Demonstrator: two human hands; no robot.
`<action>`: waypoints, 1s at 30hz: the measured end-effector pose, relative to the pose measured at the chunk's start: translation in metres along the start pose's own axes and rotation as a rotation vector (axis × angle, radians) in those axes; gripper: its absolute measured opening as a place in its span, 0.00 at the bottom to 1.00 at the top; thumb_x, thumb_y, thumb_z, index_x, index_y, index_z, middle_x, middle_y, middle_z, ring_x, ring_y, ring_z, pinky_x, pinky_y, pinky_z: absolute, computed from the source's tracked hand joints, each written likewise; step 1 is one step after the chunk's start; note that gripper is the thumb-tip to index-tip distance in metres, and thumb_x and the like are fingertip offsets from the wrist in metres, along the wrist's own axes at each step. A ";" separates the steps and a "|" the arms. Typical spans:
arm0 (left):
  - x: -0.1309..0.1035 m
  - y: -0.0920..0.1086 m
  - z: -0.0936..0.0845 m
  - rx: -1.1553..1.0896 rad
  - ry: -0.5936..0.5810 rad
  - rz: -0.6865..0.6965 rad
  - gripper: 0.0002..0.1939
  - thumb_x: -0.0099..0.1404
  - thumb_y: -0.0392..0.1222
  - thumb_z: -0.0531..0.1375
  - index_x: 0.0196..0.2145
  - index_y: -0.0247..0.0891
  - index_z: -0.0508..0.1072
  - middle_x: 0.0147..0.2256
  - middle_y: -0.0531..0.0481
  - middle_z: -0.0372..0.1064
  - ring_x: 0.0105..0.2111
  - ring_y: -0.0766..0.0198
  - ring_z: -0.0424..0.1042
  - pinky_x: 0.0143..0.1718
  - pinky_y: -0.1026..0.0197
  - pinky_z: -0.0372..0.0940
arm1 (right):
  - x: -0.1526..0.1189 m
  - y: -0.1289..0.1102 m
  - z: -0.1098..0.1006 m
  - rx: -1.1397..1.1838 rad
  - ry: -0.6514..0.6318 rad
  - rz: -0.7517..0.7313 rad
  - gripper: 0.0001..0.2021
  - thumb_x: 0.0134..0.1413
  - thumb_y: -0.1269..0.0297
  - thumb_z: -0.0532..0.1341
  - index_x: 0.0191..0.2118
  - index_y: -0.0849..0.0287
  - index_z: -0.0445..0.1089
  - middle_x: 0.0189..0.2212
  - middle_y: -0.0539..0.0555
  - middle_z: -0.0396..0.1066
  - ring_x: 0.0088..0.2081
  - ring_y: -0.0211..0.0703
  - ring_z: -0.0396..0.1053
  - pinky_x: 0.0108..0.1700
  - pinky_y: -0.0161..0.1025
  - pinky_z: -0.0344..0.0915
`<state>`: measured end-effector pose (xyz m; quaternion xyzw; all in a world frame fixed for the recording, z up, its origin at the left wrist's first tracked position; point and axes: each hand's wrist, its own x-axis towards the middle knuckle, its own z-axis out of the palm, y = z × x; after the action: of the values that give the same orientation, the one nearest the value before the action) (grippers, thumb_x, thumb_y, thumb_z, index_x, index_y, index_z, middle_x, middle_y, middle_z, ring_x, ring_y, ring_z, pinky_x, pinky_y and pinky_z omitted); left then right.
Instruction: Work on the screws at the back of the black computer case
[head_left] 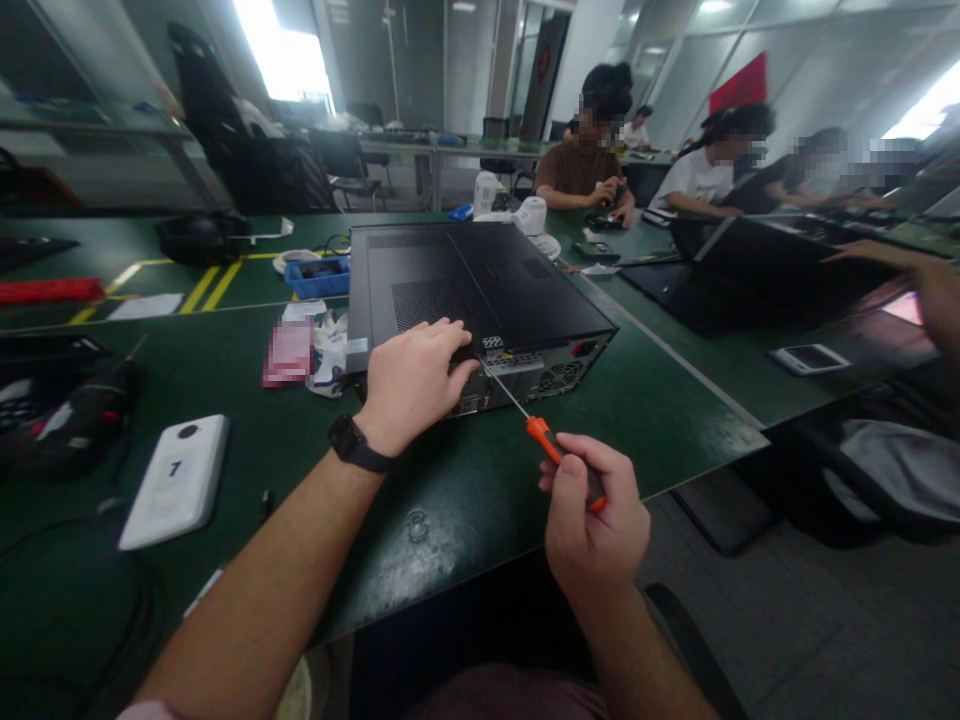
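Note:
A black desktop computer case [457, 290] lies on its side on the green table, its rear panel with fan grille [562, 375] facing me. My right hand [596, 510] is closed around the handle of an orange and black screwdriver [551, 442]. The thin shaft slants up to the left, and its tip meets the rear edge of the case beside my left thumb. My left hand [416, 380] rests on the case near that edge, fingers stretched out and thumb apart. What lies under its palm is hidden.
Left of the case are a blue tray [319, 280], plastic packets [289, 350] and a white phone-like device [176, 480]. A black bag [67, 410] lies farther left. At right are an open laptop [750, 265], a phone [810, 358] and another person's hand [877, 252]. Several people sit beyond.

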<state>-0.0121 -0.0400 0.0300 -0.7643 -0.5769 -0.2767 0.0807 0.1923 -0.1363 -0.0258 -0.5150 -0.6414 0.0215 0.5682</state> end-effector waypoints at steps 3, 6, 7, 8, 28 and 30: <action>0.000 -0.001 0.001 -0.001 0.002 0.001 0.13 0.71 0.44 0.63 0.51 0.41 0.80 0.58 0.45 0.77 0.59 0.52 0.76 0.62 0.49 0.70 | 0.003 -0.006 -0.002 -0.014 -0.022 -0.022 0.12 0.65 0.63 0.62 0.52 0.56 0.72 0.38 0.54 0.80 0.34 0.44 0.80 0.38 0.42 0.78; 0.000 -0.001 0.002 -0.004 0.008 -0.006 0.14 0.70 0.45 0.64 0.51 0.41 0.80 0.59 0.46 0.77 0.60 0.51 0.76 0.61 0.49 0.70 | 0.008 -0.010 -0.004 -0.025 -0.019 -0.095 0.12 0.61 0.67 0.62 0.51 0.56 0.71 0.39 0.54 0.78 0.37 0.44 0.80 0.40 0.41 0.78; 0.000 -0.002 0.002 -0.005 0.009 -0.007 0.14 0.70 0.45 0.64 0.51 0.42 0.80 0.59 0.46 0.77 0.60 0.51 0.76 0.61 0.49 0.70 | 0.010 -0.011 -0.004 -0.024 -0.009 -0.115 0.12 0.61 0.68 0.62 0.50 0.56 0.71 0.38 0.53 0.78 0.37 0.43 0.80 0.40 0.41 0.78; 0.000 -0.002 0.002 -0.005 0.010 -0.006 0.13 0.70 0.45 0.64 0.51 0.42 0.80 0.59 0.46 0.77 0.60 0.51 0.76 0.61 0.49 0.70 | 0.010 -0.011 -0.004 -0.022 0.000 -0.126 0.11 0.61 0.68 0.61 0.49 0.56 0.71 0.38 0.53 0.77 0.37 0.43 0.80 0.39 0.40 0.78; 0.000 -0.002 0.003 -0.007 0.019 -0.005 0.13 0.70 0.45 0.64 0.51 0.42 0.80 0.58 0.46 0.78 0.59 0.52 0.76 0.61 0.49 0.70 | 0.010 -0.011 -0.004 -0.032 0.000 -0.093 0.10 0.62 0.66 0.61 0.49 0.56 0.72 0.38 0.54 0.79 0.35 0.42 0.80 0.38 0.39 0.78; 0.000 -0.002 0.003 -0.008 0.021 0.000 0.13 0.70 0.44 0.64 0.50 0.41 0.80 0.58 0.46 0.78 0.59 0.52 0.76 0.62 0.49 0.70 | 0.009 -0.009 -0.002 -0.034 0.025 -0.089 0.10 0.63 0.65 0.62 0.49 0.56 0.73 0.38 0.54 0.80 0.34 0.42 0.80 0.37 0.39 0.78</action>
<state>-0.0131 -0.0380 0.0269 -0.7616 -0.5750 -0.2871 0.0836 0.1899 -0.1356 -0.0135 -0.4956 -0.6569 -0.0210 0.5678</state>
